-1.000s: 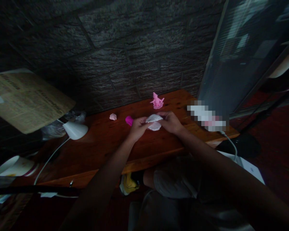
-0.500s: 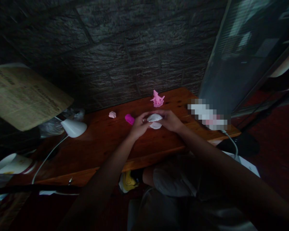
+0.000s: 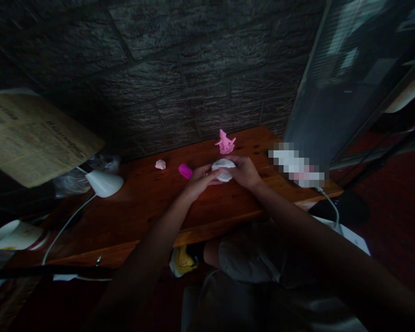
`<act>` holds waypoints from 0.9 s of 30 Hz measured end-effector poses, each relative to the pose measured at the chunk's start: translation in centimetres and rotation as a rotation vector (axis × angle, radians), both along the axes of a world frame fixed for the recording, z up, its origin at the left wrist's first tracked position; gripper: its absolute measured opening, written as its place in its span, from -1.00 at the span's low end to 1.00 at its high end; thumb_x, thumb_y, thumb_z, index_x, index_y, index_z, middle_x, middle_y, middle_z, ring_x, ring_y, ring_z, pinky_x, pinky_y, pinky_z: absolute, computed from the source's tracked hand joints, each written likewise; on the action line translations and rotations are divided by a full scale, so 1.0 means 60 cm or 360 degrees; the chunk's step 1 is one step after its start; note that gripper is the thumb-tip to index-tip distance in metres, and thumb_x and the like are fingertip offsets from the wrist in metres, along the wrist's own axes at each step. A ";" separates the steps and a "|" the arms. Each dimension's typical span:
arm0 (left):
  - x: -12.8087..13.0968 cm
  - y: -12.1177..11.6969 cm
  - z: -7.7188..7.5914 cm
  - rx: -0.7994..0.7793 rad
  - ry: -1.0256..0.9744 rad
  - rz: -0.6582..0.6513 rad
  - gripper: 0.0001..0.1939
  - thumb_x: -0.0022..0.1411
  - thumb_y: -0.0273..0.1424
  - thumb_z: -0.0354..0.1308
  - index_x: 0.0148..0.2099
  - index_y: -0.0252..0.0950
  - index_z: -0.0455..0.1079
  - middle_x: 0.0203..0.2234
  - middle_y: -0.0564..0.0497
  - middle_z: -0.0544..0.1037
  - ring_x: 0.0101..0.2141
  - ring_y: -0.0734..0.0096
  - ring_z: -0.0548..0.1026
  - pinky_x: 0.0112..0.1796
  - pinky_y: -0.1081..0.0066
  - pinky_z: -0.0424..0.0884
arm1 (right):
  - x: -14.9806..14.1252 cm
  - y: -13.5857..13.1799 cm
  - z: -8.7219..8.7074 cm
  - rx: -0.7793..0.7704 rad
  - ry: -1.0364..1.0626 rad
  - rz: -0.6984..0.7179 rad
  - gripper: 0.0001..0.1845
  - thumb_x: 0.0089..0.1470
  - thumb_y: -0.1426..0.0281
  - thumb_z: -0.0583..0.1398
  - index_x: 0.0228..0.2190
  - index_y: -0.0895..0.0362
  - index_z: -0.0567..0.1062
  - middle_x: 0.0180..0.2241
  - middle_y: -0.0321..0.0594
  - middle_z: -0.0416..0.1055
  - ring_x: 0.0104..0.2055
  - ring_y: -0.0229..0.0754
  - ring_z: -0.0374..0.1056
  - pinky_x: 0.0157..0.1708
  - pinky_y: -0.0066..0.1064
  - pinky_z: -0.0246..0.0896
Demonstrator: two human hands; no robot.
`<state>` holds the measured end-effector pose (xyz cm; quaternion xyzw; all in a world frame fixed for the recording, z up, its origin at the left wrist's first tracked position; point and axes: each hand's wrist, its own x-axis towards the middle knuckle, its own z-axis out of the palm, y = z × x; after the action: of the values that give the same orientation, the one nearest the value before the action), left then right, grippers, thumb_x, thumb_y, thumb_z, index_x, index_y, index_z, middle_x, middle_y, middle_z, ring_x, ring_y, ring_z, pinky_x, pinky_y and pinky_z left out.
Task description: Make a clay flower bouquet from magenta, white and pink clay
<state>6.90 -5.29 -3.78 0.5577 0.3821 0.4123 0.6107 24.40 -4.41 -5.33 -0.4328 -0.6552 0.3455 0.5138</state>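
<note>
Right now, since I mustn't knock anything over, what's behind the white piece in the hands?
The pink figure stands beyond it on the wooden table. What the white piece, left hand and right hand cover cannot be seen.

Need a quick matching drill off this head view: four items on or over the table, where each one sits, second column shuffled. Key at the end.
1. white piece
2. magenta lump
3. pale pink lump
4. pink spiky figure

A. on the table, straight beyond the hands
B. on the table, leftmost of the four
C. held by the left hand and the right hand together
D. on the table, just left of the left hand

Pairs: 1-C, 2-D, 3-B, 4-A
</note>
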 end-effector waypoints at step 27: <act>0.000 0.005 -0.020 0.0263 0.0074 0.0336 -0.51 -0.16 -0.04 0.49 -0.33 -0.32 0.54 -0.45 0.05 0.62 -0.42 0.42 0.54 -0.30 0.39 0.53 | 0.003 0.001 0.005 0.0086 -0.0088 -0.0061 -0.74 0.00 0.31 0.37 -0.20 0.07 0.68 -0.22 -0.20 0.66 -0.20 -0.04 0.56 -0.12 -0.23 0.44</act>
<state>6.88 -4.99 -4.99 0.5721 0.4174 0.4913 0.5070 24.58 -4.35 -5.01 -0.4406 -0.6699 0.3057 0.5134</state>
